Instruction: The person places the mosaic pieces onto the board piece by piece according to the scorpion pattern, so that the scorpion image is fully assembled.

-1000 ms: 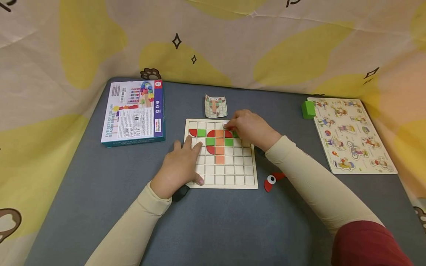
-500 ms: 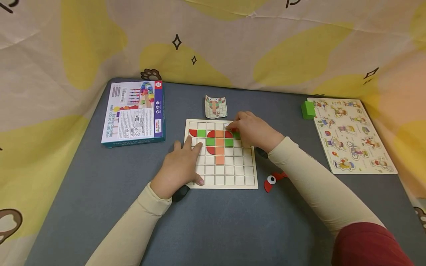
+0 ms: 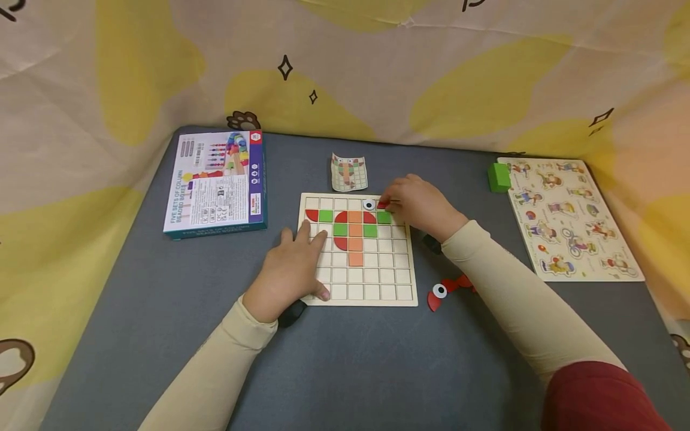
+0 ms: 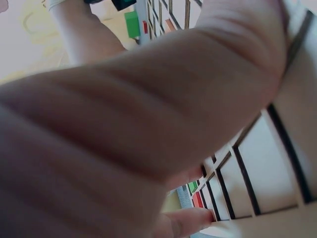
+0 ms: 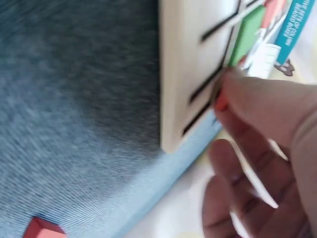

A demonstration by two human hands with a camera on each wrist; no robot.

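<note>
A wooden grid board (image 3: 389,293) lies on the table with red quarter-circle, green square and orange square tiles (image 3: 356,258) in its upper cells. My left hand (image 3: 288,269) rests on the board's left side, fingers spread. Over the upper right cells my right hand (image 3: 420,205) pinches a small red tile (image 3: 382,204); the right wrist view shows this red tile (image 5: 221,102) between thumb and fingertip, mostly covered. Just left of these fingers, an eye tile (image 3: 369,205) sits in the top row. Under them is a green tile (image 3: 384,217).
Behind the board lies a small pattern card (image 3: 349,172). More red pieces (image 3: 450,286) and another eye tile (image 3: 439,291) lie right of the board, partly behind the right sleeve. A bead-set box (image 3: 215,182) stands left; a green block (image 3: 499,178) touches a picture puzzle (image 3: 577,221) at right.
My right hand has shifted right along the board's top edge with the red tile. The eye tile in the top row has come into sight. The left hand stays put.
</note>
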